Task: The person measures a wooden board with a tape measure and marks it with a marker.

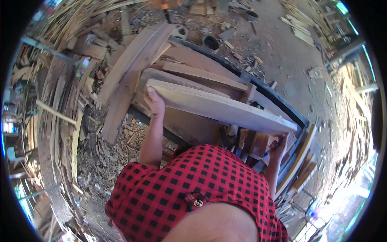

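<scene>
A thick, pale wooden plank (221, 108) spans the space in front of my body, sloping down toward the right. My left hand (155, 101) grips its left end, the thumb lying over the edge. At the opposite end, my right hand (279, 147) is closed around the lower corner, its fingers partly hidden by the wood. Just beyond the plank lies a greyish board (181, 82). Behind that, a brown board (205, 75) rests on a broad bench with a dark metal edge (217, 58). Wood blocks (258, 145) sit under the plank's right part.
Long heavy planks (135, 60) lie across the bench's left end. A dark bucket (210, 42) stands on the ground past the far edge. Curved timber pieces (296, 161) lean at the right. Wood chips (131, 135) and stacked strips (58, 105) cover the left side.
</scene>
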The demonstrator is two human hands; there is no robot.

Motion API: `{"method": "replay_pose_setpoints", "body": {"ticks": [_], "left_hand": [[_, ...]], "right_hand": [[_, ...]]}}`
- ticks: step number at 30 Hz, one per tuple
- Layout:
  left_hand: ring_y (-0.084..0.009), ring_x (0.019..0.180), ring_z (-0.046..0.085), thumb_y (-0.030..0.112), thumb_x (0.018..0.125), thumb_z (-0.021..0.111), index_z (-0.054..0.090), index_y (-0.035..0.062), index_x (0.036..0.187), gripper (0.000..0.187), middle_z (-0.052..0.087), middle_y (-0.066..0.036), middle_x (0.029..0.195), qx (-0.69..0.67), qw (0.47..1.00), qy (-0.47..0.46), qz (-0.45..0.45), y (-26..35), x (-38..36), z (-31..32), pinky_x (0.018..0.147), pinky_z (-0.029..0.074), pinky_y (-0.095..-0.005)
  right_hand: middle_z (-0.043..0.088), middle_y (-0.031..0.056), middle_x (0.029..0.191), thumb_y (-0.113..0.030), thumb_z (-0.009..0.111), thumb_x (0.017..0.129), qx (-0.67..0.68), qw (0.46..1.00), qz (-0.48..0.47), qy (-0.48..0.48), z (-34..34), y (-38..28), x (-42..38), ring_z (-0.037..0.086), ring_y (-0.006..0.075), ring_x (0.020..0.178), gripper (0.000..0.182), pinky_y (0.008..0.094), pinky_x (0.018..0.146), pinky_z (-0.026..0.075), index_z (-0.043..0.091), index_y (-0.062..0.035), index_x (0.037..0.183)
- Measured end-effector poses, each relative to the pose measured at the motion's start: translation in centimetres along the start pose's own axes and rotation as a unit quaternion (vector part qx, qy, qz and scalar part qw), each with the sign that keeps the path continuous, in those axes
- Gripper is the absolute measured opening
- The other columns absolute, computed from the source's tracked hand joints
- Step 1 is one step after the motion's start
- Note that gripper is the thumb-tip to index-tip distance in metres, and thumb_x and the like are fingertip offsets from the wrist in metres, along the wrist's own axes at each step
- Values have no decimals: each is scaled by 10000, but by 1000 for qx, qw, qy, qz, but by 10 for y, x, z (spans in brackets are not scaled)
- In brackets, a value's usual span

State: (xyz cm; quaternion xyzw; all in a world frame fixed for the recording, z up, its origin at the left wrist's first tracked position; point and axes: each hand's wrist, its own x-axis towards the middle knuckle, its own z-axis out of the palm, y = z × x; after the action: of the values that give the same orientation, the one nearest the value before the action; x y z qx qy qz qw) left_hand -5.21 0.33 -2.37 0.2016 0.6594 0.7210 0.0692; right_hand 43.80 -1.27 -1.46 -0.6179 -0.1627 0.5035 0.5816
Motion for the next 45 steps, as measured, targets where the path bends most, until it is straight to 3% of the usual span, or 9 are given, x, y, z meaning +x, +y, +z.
{"method": "replay_pose_setpoints", "body": {"ticks": [10,15,17,20,23,27,40,44,45], "left_hand": [[-176,731,573,440,896,581,655,-32,915,478,667,-110,808,153,975,-138,83,32,15,18,674,457,-334],[-187,705,577,380,879,614,663,-26,907,410,667,-130,798,196,962,-187,16,-2,27,-2,660,461,-346],[-202,759,603,374,875,612,664,-32,918,411,675,-142,840,334,896,-286,-68,-19,41,-13,699,471,-346],[-268,833,636,405,850,625,661,-33,937,448,678,-173,902,248,901,-349,-66,-22,30,-19,736,479,-380],[-338,907,637,439,823,632,652,-31,982,497,669,-199,965,450,838,-308,13,21,14,-7,787,479,-418],[-378,1004,608,470,789,646,617,-20,1057,559,640,-240,1025,455,841,-284,74,0,13,-11,841,479,-436],[-387,1038,591,455,791,647,488,-60,1224,692,623,-258,1063,404,850,-336,14,0,24,-17,873,464,-434],[-366,1066,583,468,804,624,506,27,1240,632,616,-229,1111,374,841,-388,-42,-24,31,-22,891,454,-440],[-345,1063,584,465,819,612,501,49,1258,614,618,-204,1122,380,843,-380,-27,33,12,-13,902,450,-432]], "right_hand": [[530,2,579,-377,659,850,-104,994,-13,23,23,-16,18,435,81,375,299,237,332,309,575,-104,762],[495,-4,543,-348,714,796,-166,985,12,36,6,-20,16,428,92,376,326,255,334,303,556,-90,674],[496,-1,548,-349,710,797,-185,982,28,38,0,-21,12,429,93,380,332,260,336,302,555,-86,665],[487,-4,529,-288,709,811,-211,976,47,11,0,-22,12,412,87,363,281,252,333,291,562,-71,710],[473,-30,538,-299,700,794,-264,964,5,7,1,-22,12,400,68,419,264,261,370,286,593,-82,689],[482,-33,547,-297,681,804,-349,936,-30,-15,1,-19,16,406,64,419,263,260,371,302,587,-94,664],[461,-29,530,-246,686,806,-415,906,-78,-3,15,-14,14,421,88,402,251,276,351,308,548,-85,674],[552,-26,615,-161,686,794,-365,926,-99,-5,8,-5,10,480,68,534,151,248,473,382,629,-42,720],[531,-39,613,-192,699,790,-285,952,-105,-41,9,-12,-4,459,72,521,169,260,461,376,624,-60,718]]}}
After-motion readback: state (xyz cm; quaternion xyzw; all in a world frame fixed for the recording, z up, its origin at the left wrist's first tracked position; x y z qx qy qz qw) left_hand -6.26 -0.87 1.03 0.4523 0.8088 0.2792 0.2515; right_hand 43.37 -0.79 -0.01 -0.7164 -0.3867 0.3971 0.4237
